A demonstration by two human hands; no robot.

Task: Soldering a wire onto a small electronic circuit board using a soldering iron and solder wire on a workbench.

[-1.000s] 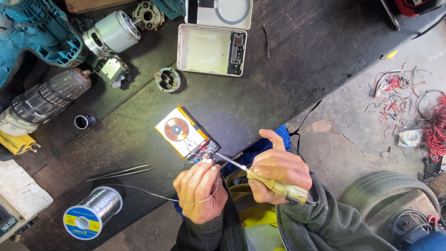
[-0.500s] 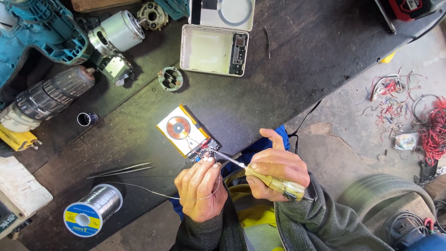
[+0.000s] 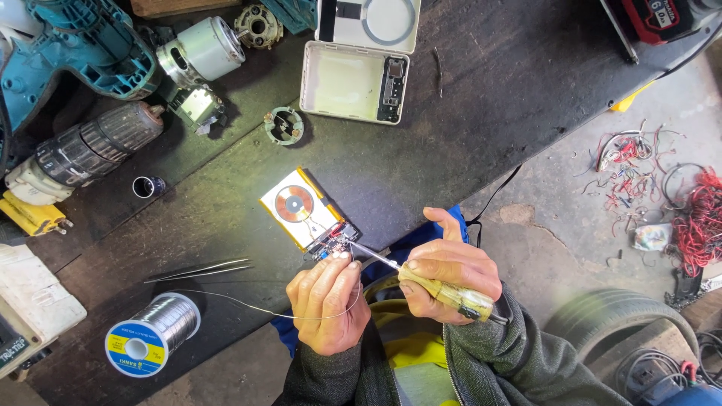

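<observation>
A small circuit board (image 3: 336, 240), joined to a white pad with a copper coil (image 3: 299, 208), is laid near the front edge of the dark workbench (image 3: 466, 98). The left hand (image 3: 328, 302) is curled palm-down beside it, its fingertips pinched on a thin solder wire (image 3: 248, 303) run from a spool (image 3: 150, 336). The right hand (image 3: 450, 272) is closed around a yellow-handled soldering iron (image 3: 444, 290), whose tip is brought to the board. Tweezers (image 3: 199, 271) are left nearby, with an open white case (image 3: 346, 81) and a drill chuck (image 3: 90, 150) farther back.
</observation>
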